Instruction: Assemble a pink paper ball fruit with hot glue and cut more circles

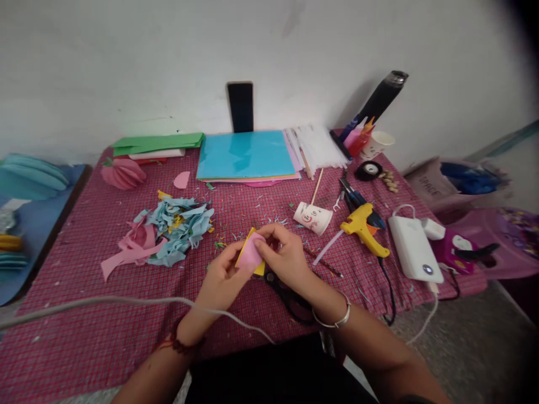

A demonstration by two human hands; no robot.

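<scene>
— What did each grip have hold of?

— Both were closed on the same thing. The left hand [221,280] pinched a small pink paper piece [251,253] from its lower left edge between thumb and fingertips. The right hand [284,255] pinched the right edge, with its fingers curled over the top. A yellow paper piece [260,270] sat flat behind the pink one and was held along with it, its corners showing above and below.

— And where was that paper?

— Between the two hands, near the front middle of the desk [84,336], which was covered in a red checked cloth. It seemed to be held just off the cloth, though I couldn't tell for sure.

— What lay closest to the hands?

— A pair of black scissors [290,297] lay on the cloth under the right wrist, which wore a silver bangle [334,320]. A white cable [126,303] ran in from the left and crossed the left forearm.

— Farther out?

— To the left was a heap of blue and pink paper scraps [177,227]. To the right, a white paper cup [312,217] lay on its side with a thin wooden stick [316,187] just behind it. Beyond that were a yellow glue gun [362,227] and then a white power bank [415,247]. At the back, a stack of coloured sheets with a blue one on top [246,154] lay beside some green sheets [158,143]. A black phone [240,106] stood upright against the wall, and a black bottle [383,98] leaned at the far right.
</scene>
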